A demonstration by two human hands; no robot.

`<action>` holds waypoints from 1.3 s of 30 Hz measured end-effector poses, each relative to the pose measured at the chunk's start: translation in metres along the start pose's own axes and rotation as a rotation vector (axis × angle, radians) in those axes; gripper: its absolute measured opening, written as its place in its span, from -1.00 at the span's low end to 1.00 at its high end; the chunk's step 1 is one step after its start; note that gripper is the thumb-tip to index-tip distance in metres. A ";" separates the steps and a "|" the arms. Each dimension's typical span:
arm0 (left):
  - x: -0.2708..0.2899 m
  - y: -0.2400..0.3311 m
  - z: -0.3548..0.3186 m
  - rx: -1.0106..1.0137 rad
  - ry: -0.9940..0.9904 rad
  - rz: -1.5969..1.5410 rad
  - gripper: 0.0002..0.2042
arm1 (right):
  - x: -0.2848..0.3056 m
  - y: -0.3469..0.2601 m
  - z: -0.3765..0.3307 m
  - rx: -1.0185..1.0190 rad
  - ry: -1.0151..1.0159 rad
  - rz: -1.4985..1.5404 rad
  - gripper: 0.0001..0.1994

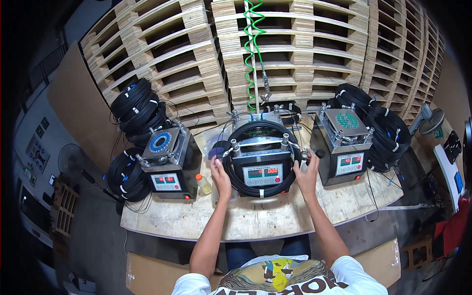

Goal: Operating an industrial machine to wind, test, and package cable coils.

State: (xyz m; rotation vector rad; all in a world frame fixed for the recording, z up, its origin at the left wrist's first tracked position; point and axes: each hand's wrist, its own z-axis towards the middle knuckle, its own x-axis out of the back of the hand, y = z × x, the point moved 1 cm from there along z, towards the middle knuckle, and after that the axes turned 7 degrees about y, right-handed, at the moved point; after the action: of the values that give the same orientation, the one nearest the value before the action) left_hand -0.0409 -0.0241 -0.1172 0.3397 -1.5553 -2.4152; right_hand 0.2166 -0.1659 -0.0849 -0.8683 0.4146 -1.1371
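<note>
A coil of black cable [273,191], bound with white ties, is upright in front of the middle machine [260,164], ringing its lit display panel. My left hand [221,179] grips the coil's left side, with the fingers partly hidden behind it. On the opposite side, my right hand [307,177] holds the coil with the thumb against it and the fingers partly spread. Just beyond the right fingertips is a small black round part [320,154]. Metal posts with clamps rise from the machine's top, inside the ring.
Similar machines stand left [166,169] and right [346,160] on the wooden table [211,219]. Black cable coils are piled at the left [140,110] and right [391,135]. An orange-capped bottle [203,184] is near my left hand. A green spiral hose [250,49] hangs before stacked pallets [295,29].
</note>
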 end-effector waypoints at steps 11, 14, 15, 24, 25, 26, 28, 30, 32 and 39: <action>-0.025 -0.011 0.006 0.272 0.037 -0.086 -0.36 | -0.049 0.056 0.009 -0.074 -0.181 0.116 -0.39; -0.026 -0.014 0.005 0.297 0.073 -0.057 -0.36 | -0.049 0.056 0.011 -0.108 -0.188 0.132 -0.40; -0.027 -0.015 0.004 0.297 0.073 -0.063 -0.36 | -0.047 0.058 0.008 -0.080 -0.190 0.126 -0.40; -0.026 -0.020 -0.004 0.284 0.080 -0.121 -0.37 | -0.043 0.058 0.018 -0.060 -0.234 0.137 -0.41; -0.024 -0.021 -0.003 0.284 0.082 -0.120 -0.37 | -0.044 0.055 0.019 -0.060 -0.235 0.139 -0.41; -0.021 -0.021 -0.001 0.281 0.070 -0.117 -0.37 | -0.044 0.052 0.018 -0.057 -0.238 0.161 -0.40; -0.018 -0.021 0.002 0.279 0.058 -0.114 -0.38 | -0.041 0.047 0.020 -0.054 -0.241 0.182 -0.38; -0.017 -0.018 0.005 0.242 0.033 -0.079 -0.38 | -0.036 0.044 0.022 -0.075 -0.267 0.204 -0.33; -0.015 -0.012 0.006 0.227 0.019 -0.062 -0.39 | -0.026 0.041 0.023 -0.221 -0.312 0.318 -0.31; -0.003 0.004 0.011 -0.029 0.114 0.001 -0.67 | -0.014 0.020 0.025 -0.030 -0.139 0.265 -0.36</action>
State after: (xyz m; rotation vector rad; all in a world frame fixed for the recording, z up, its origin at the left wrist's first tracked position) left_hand -0.0414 -0.0158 -0.1090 0.4619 -1.4698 -2.3711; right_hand 0.2399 -0.1403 -0.0869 -0.8841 0.4185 -0.8237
